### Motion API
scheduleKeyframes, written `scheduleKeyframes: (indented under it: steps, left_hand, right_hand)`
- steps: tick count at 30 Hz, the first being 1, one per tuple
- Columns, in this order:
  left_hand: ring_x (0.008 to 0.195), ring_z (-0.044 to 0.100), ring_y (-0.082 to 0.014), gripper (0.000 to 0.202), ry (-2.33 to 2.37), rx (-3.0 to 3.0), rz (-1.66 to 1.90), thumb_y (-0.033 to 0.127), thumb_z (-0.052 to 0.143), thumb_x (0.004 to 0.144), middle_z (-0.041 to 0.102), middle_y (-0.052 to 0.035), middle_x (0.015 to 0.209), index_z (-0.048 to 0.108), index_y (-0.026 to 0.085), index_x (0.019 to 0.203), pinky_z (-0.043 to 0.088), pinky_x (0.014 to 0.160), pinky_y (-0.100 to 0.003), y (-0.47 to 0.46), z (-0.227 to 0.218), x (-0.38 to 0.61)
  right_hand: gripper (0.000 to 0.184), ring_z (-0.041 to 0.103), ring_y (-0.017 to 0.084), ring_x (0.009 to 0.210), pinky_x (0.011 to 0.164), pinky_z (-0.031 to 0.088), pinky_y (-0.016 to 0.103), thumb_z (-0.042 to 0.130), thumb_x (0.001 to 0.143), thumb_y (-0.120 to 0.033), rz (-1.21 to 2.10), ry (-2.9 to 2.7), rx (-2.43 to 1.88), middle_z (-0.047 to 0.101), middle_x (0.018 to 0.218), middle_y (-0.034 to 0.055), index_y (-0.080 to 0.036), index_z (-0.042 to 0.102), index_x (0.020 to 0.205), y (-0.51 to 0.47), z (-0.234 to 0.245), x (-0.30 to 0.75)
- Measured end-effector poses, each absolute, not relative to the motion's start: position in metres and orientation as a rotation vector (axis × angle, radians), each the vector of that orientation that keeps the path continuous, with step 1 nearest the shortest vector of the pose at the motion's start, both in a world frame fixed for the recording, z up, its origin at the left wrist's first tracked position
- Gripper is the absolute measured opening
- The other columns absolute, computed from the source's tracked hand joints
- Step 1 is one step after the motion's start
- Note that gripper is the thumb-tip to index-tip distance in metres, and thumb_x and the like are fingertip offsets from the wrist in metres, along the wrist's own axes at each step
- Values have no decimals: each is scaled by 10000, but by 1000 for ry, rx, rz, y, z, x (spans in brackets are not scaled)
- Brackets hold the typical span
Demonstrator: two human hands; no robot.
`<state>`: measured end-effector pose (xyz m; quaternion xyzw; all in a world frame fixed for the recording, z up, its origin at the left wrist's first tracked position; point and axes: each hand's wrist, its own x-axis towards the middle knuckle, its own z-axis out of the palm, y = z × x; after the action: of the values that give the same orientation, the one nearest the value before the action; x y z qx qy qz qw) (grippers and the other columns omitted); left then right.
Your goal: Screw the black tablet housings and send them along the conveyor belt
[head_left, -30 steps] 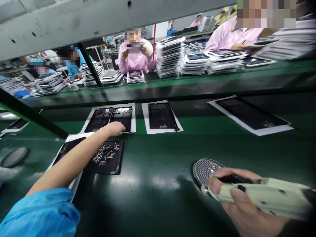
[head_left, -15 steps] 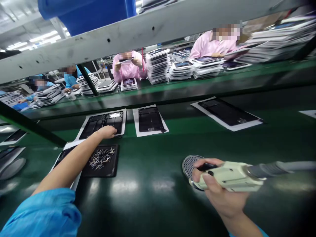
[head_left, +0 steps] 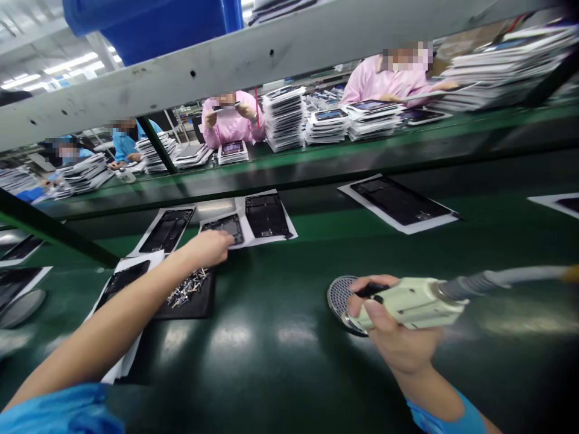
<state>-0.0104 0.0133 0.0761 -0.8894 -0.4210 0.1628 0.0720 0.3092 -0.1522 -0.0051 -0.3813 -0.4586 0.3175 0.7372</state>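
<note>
My left hand (head_left: 210, 246) reaches out to a black tablet shell (head_left: 226, 228) on white paper, its fingers closed at the shell's near right corner. Another black shell (head_left: 266, 216) on paper lies right beside it. In my right hand (head_left: 393, 331) is a pale green handheld tool (head_left: 420, 301) with a round perforated head (head_left: 344, 298) and a grey hose. My fingers wrap round its body, with the head low over the green bench. Under my left forearm, a dark tray (head_left: 194, 307) holds a heap of small metal parts (head_left: 187, 288), partly hidden.
More black shells lie on paper at left (head_left: 167, 231) and right (head_left: 398, 199) of the green bench (head_left: 280, 374). A grey beam (head_left: 226, 60) crosses above, carrying a blue bin (head_left: 158, 27). Co-workers in pink and blue sit across, behind stacks of tablets (head_left: 284, 117).
My left hand has moved right with the shell and its paper, away from the shell at left and up against the one at right. My right hand still holds the tool.
</note>
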Motion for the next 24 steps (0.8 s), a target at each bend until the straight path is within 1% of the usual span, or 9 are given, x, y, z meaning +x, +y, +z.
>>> scheduleKeyframes:
  steps: [4,6,10,13,16,19,21,22,24]
  left_hand:
    - [804,711,-229,184,-989,-2945,402,104,558,868,714,-99,921,680,193,973,563,706,-344,-96,69,47]
    - [741,700,-230,164,-849,-3006,391,99,557,887,700,-105,866,679,193,943,560,602,-353,-144,55,66]
    - [613,649,-206,165,-599,-3129,237,203,532,940,606,-126,737,677,180,863,462,392,-330,-212,16,85]
    - [547,617,-171,266,-485,-3184,104,235,460,984,540,-116,683,667,170,830,380,343,-292,-240,-8,89]
    - [614,662,-181,199,-571,-3312,106,334,533,979,605,-116,740,664,212,890,455,386,-301,-242,-14,79]
    - [802,717,-192,204,-945,-3378,197,445,659,912,705,-82,922,670,284,1037,601,618,-296,-209,2,44]
    - [865,714,-182,145,-1447,-3021,288,230,548,967,712,-66,939,688,267,982,595,766,-283,-173,18,9]
    - [868,707,-217,237,-1577,-2864,292,127,473,961,702,-106,930,691,217,939,587,768,-328,-154,25,-10]
    - [929,693,-247,274,-1687,-2633,378,52,457,924,697,-128,968,698,181,932,568,787,-343,-120,33,-43]
  right_hand:
    - [207,639,154,485,452,557,309,753,833,-224,679,-987,-860,693,732,6,-205,655,1014,-151,-2,307]
    - [188,631,146,481,453,551,299,742,834,-211,667,-1005,-870,682,710,-4,-199,655,1001,-151,-1,306]
    - [184,629,143,483,448,545,296,735,835,-219,676,-1011,-848,685,728,-3,-199,650,997,-152,-1,305]
    - [197,626,141,473,435,542,293,747,823,-221,670,-1000,-843,694,749,3,-206,650,994,-153,1,304]
    - [182,624,144,469,431,536,285,751,823,-230,662,-1025,-859,692,716,4,-206,654,975,-152,2,304]
    - [189,627,154,471,434,538,297,761,819,-256,641,-1037,-870,694,698,14,-202,653,963,-152,2,304]
    - [187,631,161,476,435,537,304,760,822,-264,629,-1039,-879,686,685,10,-201,656,963,-152,2,304]
    - [177,632,163,481,439,537,306,756,829,-263,631,-1043,-886,680,677,6,-201,660,964,-152,1,304]
    - [160,631,162,485,437,530,299,749,842,-256,640,-1057,-887,667,658,-5,-204,668,969,-152,-1,304]
